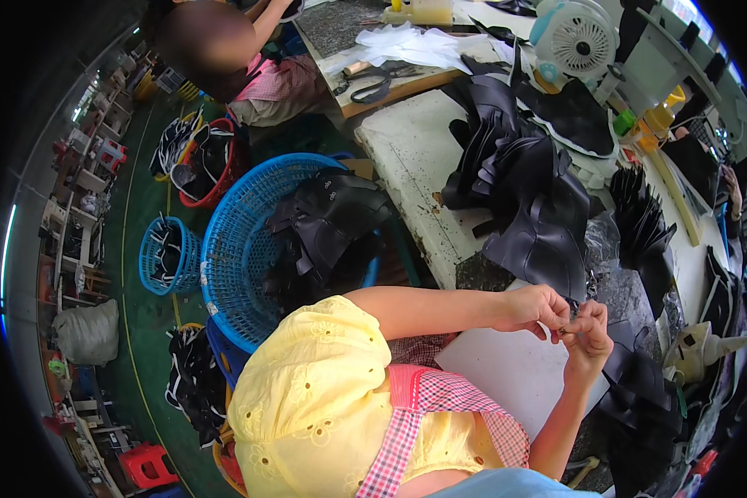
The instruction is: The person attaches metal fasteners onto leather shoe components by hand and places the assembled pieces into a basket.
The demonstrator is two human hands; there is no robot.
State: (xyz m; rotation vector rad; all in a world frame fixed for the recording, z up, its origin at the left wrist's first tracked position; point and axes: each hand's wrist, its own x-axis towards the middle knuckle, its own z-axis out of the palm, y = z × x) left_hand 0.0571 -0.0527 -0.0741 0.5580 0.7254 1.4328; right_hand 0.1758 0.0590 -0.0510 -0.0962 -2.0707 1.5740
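My left hand (539, 310) and my right hand (588, 334) meet at the front of the table, fingertips pinched together. Whatever lies between the fingers is too small to make out. Below them is a white sheet or board (494, 361). Just beyond the hands, a heap of cut black leather-like pieces (548, 191) spreads over the pale tabletop (407, 158). More black pieces (643, 390) are to the right of my right hand.
On my left stands a big blue plastic basket (224, 241) with black pieces inside. Smaller red (232, 166) and blue baskets (153, 257) stand on the green floor. A fan (579, 46), white scraps (415, 43) and scissors (378, 83) lie farther back. Another person (266, 83) sits far left.
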